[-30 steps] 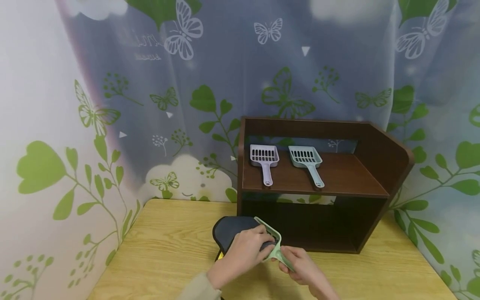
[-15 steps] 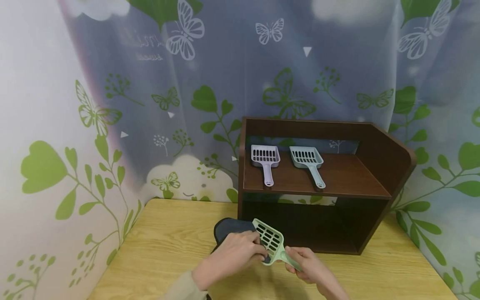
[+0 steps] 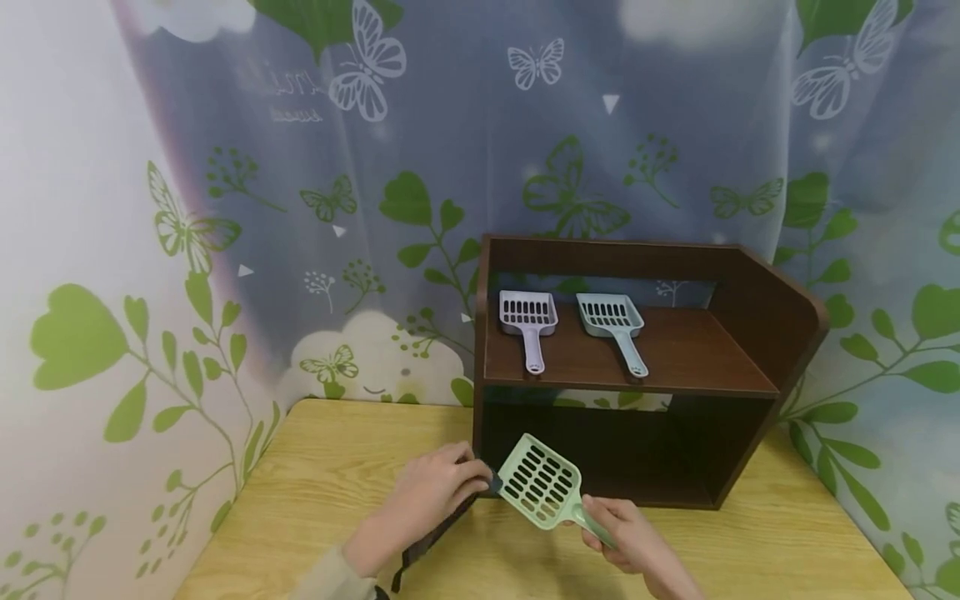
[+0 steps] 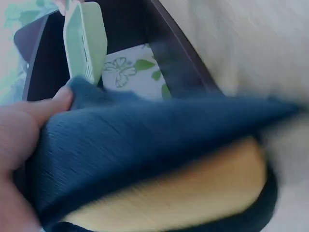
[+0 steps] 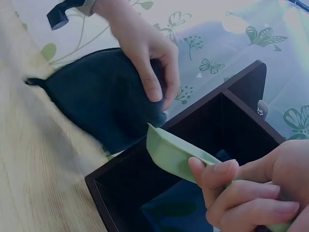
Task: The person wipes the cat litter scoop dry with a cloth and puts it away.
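My right hand [image 3: 626, 533] grips the handle of a pale green cat litter scoop [image 3: 542, 483], its slotted face turned up toward the head view. My left hand [image 3: 431, 492] pinches a dark blue cloth [image 5: 104, 99] with black edging and a small corner loop. In the left wrist view the cloth [image 4: 125, 145] hangs folded, with a yellow-tan side showing. The pinched end of the cloth is right at the scoop's left edge. Most of the cloth is hidden behind my left hand in the head view.
A dark brown two-level wooden shelf [image 3: 738, 350] stands behind the hands. On its upper board lie a lilac litter scoop [image 3: 528, 321] and a grey-blue litter scoop [image 3: 613, 321]. The wood-grain table [image 3: 337, 450] reaches back to a leaf-and-butterfly-patterned curtain [image 3: 450, 167].
My left hand has drawn the cloth off the green scoop's slotted basket, down and to the left. The scoop has turned to show its slots fully and shifted slightly right with my right hand.
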`<act>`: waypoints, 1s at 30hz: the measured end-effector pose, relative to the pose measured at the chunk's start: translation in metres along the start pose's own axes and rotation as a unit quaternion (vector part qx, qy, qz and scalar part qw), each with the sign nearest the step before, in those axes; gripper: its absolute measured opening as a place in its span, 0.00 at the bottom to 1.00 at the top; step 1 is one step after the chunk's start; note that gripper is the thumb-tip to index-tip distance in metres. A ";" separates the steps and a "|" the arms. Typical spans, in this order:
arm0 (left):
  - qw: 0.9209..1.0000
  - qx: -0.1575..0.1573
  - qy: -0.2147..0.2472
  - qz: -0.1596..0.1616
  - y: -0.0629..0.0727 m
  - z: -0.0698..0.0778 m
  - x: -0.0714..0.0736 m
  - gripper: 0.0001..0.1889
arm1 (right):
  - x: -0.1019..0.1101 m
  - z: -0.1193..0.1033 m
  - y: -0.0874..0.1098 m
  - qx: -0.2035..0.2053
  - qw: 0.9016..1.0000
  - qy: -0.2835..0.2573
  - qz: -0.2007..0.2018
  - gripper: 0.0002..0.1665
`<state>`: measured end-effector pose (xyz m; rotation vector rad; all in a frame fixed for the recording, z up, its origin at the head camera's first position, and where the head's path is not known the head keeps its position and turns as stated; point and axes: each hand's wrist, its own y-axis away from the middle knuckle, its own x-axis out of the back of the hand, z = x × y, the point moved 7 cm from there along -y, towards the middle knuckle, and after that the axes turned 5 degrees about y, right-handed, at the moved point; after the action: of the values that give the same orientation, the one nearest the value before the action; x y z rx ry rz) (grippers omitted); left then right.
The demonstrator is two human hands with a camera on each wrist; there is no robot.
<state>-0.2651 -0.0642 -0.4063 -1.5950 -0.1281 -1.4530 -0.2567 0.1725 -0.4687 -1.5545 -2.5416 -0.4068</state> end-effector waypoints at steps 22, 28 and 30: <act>0.789 0.348 0.507 0.011 0.016 -0.035 -0.029 0.19 | -0.019 -0.010 -0.003 -0.031 0.997 -0.067 0.033 0.30; 0.777 0.363 0.514 0.026 0.012 -0.039 -0.030 0.22 | -0.033 -0.006 -0.003 -0.028 0.997 -0.076 -0.020 0.30; 0.778 0.366 0.510 0.033 0.010 -0.041 -0.031 0.23 | -0.040 -0.005 -0.003 -0.024 0.996 -0.077 -0.041 0.30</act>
<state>-0.2971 -0.0823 -0.4435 -0.0770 0.0081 -1.7231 -0.2413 0.1357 -0.4740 -1.5579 -2.7395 -0.3729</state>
